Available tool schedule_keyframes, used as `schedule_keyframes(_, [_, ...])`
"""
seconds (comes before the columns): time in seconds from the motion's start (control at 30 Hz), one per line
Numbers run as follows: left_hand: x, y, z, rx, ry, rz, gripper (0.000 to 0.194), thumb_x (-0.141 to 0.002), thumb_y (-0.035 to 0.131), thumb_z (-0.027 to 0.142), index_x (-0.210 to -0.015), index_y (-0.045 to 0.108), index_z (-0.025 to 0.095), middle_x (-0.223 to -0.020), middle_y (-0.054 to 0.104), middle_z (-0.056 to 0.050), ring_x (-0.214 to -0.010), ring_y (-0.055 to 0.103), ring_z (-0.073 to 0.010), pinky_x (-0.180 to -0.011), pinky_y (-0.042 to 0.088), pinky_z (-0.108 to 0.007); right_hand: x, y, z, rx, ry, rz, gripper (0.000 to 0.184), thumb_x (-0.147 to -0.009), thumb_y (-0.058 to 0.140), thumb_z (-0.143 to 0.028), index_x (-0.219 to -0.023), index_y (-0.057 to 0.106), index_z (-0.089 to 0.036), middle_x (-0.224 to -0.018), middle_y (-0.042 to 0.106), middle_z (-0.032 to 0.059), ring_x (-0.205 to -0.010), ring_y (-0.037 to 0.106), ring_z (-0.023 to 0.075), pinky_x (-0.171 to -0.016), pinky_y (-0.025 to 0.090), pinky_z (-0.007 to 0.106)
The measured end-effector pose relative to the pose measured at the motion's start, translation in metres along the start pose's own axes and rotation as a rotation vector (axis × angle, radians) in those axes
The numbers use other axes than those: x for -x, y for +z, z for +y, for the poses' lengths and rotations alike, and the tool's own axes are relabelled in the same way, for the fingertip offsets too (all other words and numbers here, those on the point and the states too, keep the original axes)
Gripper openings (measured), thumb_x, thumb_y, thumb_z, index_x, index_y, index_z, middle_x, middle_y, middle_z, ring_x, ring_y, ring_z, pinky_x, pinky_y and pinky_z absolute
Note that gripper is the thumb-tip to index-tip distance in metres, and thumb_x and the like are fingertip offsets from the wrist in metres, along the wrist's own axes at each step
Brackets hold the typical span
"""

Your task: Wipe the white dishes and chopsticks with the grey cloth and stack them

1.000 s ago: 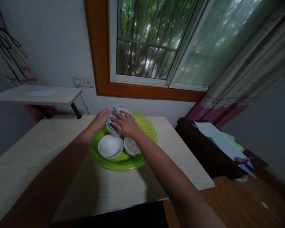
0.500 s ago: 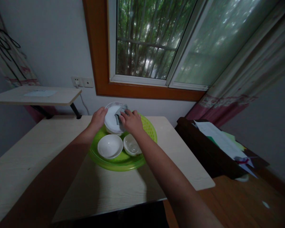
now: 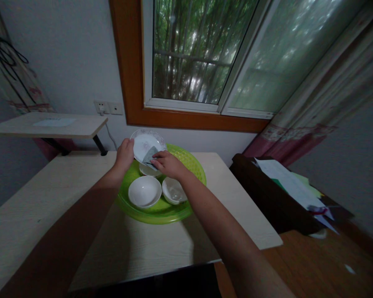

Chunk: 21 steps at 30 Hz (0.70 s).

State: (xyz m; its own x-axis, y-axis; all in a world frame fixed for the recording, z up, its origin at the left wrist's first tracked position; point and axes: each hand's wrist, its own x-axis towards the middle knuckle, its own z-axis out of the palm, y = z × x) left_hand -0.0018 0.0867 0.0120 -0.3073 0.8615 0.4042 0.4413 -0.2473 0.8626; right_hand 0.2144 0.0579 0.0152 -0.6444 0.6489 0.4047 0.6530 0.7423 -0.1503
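My left hand (image 3: 124,154) is closed on the left rim of a white plate (image 3: 142,143) with a faint flower pattern. The plate is tilted above a round green basket (image 3: 157,216). A grey cloth (image 3: 149,155) is pinched in my right hand (image 3: 168,164) and pressed against the plate's lower right part. Below the plate, a bowl (image 3: 148,170) shows only in part. Two more white bowls sit in the basket: a left bowl (image 3: 144,192) and a right bowl (image 3: 173,191), the latter partly hidden by my right forearm.
The basket stands on a pale wooden table (image 3: 112,248). A small raised shelf (image 3: 65,128) with a paper on it is at the left. Behind is a window (image 3: 202,54). To the right, a dark brown piece of furniture (image 3: 267,198) carries papers.
The plate has shifted slightly up and left and is tilted differently. My right hand has slid the cloth down and left across it, uncovering the upper right rim.
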Motion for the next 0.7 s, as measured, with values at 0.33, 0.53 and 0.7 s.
schedule_keyframes(0.33, [-0.002, 0.011, -0.007, 0.072, 0.074, -0.188, 0.030, -0.090, 0.042, 0.047, -0.077, 0.052, 0.023, -0.083, 0.060, -0.002, -0.084, 0.056, -0.0206, -0.085, 0.047, -0.032, -0.003, -0.001, -0.020, -0.006, -0.212, 0.030, 0.044, -0.106, 0.036, -0.039, -0.135, 0.063, -0.020, -0.153, 0.050, 0.0062, -0.146, 0.038, 0.0210, -0.121, 0.030, 0.043])
schedule_keyframes(0.53, [0.004, 0.014, -0.004, 0.099, 0.102, -0.280, 0.034, -0.089, 0.044, 0.052, -0.082, 0.057, 0.022, -0.088, 0.063, -0.003, -0.089, 0.057, -0.0212, -0.087, 0.047, -0.033, -0.001, -0.003, -0.025, 0.166, -0.045, 0.071, 0.045, -0.105, 0.037, -0.046, -0.140, 0.058, -0.027, -0.156, 0.045, 0.0014, -0.152, 0.023, 0.0288, -0.122, 0.022, 0.055])
schedule_keyframes(0.7, [0.009, 0.013, 0.000, 0.044, 0.113, -0.314, 0.035, -0.090, 0.043, 0.053, -0.084, 0.059, 0.022, -0.084, 0.063, -0.003, -0.083, 0.057, -0.0216, -0.081, 0.046, -0.034, 0.000, -0.006, -0.024, 0.264, 0.121, 0.113, 0.046, -0.104, 0.037, -0.047, -0.145, 0.051, -0.031, -0.159, 0.041, -0.0003, -0.151, 0.022, 0.0324, -0.120, 0.024, 0.055])
